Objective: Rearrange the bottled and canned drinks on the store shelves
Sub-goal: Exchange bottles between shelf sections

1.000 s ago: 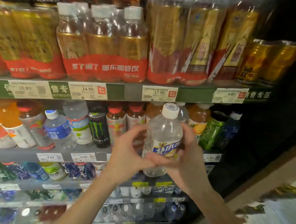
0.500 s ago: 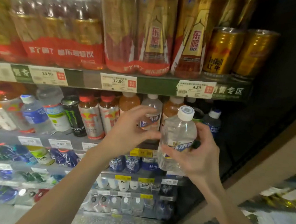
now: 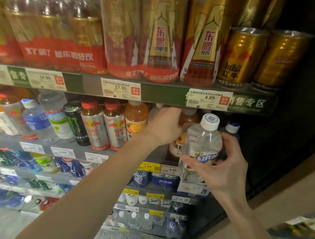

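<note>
A clear bottle (image 3: 201,143) was gripped upright by the right hand (image 3: 223,171) before the middle shelf (image 3: 95,152). At its nine o'clock, an amber bottle (image 3: 186,120) was clasped by the left hand (image 3: 164,127), between an orange-juice bottle (image 3: 135,118) and a blue-capped bottle (image 3: 232,127).

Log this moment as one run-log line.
right hand: grips clear bottle | left hand: reaching among bottles on second shelf, grip hidden

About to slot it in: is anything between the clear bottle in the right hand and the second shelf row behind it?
Yes. The left hand reaches into that row, on a brown bottle directly behind the clear bottle that the right hand holds. Whether a free gap exists there is hidden.
</note>
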A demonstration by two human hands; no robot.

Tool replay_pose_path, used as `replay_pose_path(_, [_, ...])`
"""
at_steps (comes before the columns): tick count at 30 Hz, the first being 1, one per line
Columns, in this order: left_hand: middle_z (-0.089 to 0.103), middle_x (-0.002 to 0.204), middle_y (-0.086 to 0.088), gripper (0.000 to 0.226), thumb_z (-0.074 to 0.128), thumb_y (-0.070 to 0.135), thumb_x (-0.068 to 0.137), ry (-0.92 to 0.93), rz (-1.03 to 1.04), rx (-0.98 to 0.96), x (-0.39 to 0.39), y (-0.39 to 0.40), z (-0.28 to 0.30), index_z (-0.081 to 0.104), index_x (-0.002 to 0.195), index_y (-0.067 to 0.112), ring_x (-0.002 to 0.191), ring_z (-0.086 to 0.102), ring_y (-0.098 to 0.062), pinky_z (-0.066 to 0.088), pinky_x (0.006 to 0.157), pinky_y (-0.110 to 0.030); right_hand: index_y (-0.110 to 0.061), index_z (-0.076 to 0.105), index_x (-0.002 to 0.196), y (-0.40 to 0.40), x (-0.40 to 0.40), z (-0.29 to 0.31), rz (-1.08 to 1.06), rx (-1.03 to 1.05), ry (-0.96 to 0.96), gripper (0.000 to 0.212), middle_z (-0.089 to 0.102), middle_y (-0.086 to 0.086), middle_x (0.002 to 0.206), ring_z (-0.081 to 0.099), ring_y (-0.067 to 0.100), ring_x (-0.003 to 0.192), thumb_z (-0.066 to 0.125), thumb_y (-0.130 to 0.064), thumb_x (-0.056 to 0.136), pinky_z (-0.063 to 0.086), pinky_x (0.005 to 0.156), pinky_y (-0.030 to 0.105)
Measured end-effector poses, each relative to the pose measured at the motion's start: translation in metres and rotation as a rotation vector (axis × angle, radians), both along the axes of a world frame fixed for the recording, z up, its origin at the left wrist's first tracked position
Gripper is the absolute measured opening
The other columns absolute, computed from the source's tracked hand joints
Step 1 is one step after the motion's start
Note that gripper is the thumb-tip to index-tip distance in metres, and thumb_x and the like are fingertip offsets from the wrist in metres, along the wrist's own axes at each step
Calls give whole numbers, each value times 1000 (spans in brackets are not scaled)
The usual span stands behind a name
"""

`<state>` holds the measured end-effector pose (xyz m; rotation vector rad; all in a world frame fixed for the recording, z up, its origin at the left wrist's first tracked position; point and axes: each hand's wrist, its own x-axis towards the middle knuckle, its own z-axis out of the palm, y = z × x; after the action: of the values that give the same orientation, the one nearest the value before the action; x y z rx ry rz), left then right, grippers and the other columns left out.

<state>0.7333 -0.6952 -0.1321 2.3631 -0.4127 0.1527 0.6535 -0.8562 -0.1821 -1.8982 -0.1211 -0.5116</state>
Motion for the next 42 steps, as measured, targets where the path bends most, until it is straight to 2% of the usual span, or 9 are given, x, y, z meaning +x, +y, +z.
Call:
replay_pose_path(5, [70,119,2,42,73,40,83,-188,53,-30,-5,3,-14,65,120,21,112,63,-21,53,90,-38,-34,55,115,-6,-3,2,21,3,5,80,62,-43,102,62,-13,96,98,-33,48,49,76,5])
replay_pose_path(12, [64,97,7,38,77,33,78,-305,67,-200,-41,18,-26,72,113,20,65,51,-2,41,62,-24,-48,50,108,-3,-21,1,76,-80,59,81,60,-42,107,63,-11,96,97,-45,41,48,78,4])
replay_pose_path(15, [62,94,13,39,87,28,75,-287,85,-333,-53,28,-14,73,111,22,63,48,-3,35,61,-9,-56,45,104,0,-26,-1,79,-62,70,86,57,-48,103,61,-15,96,98,-40,40,47,77,2])
replay_pose_path(19, [65,91,16,41,86,37,71,-310,122,-515,-68,50,4,72,109,34,72,52,-8,41,63,-22,-62,41,117,0,-22,1,68,-60,51,95,55,-45,114,60,-12,106,92,-59,37,49,86,12])
replay_pose_path(24, [68,87,16,42,87,39,65,-270,110,-489,-86,75,7,75,104,30,77,55,-8,43,68,-30,-52,43,137,1,-5,2,89,-158,-49,100,62,-27,122,61,-1,113,90,-61,49,57,94,41])
replay_pose_path(31, [72,88,8,43,88,40,60,-178,177,-517,-101,92,-15,77,102,39,83,61,-5,50,72,-34,-20,53,132,12,21,-1,14,-240,-128,95,61,-5,122,53,0,109,91,-51,51,45,91,19])
replay_pose_path(34, [70,88,1,45,89,38,60,-149,167,-521,-100,94,-19,78,103,35,85,62,-16,50,73,-39,-18,53,132,15,30,1,-9,-301,-126,97,62,0,124,55,9,111,95,-47,50,49,94,31])
replay_pose_path(37, [68,87,-4,46,90,31,59,-115,132,-613,-98,93,-22,79,104,30,82,64,-15,53,72,-27,-20,52,129,16,38,2,-50,-410,-151,99,67,4,121,49,12,112,94,-52,46,45,100,46])
replay_pose_path(42, [65,87,-5,47,90,29,57,-94,122,-650,-95,95,-27,79,103,32,81,64,-12,53,71,-22,-20,58,123,14,53,-4,-120,-607,-158,99,73,2,102,45,20,110,80,-74,43,32,99,51])
